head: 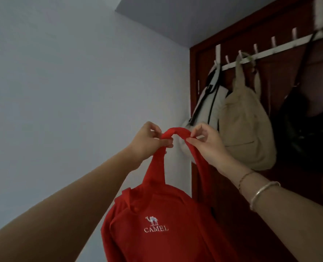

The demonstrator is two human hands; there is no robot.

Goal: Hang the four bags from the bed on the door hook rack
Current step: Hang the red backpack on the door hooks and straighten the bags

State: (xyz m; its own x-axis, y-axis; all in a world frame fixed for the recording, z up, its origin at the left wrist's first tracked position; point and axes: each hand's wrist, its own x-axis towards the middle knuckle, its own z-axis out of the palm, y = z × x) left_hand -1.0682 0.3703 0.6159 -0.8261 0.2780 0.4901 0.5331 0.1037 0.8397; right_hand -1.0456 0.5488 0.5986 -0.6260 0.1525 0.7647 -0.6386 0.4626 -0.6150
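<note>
A red bag (162, 224) with a white camel logo hangs in the air from its strap loop. My left hand (147, 142) pinches the left side of that loop and my right hand (206, 142) pinches the right side, well below the rack. The white hook rack (281, 47) runs across the top of the dark red door (232, 195). Three bags hang on it: a white bag (208, 106) at the left end, a beige bag (247, 129) beside it, and a black bag (304, 133) at the right.
A pale wall (71, 91) fills the left half and meets the door frame at the corner. Several bare hooks (273, 41) stand up between the beige and black bags. Bracelets circle my right wrist.
</note>
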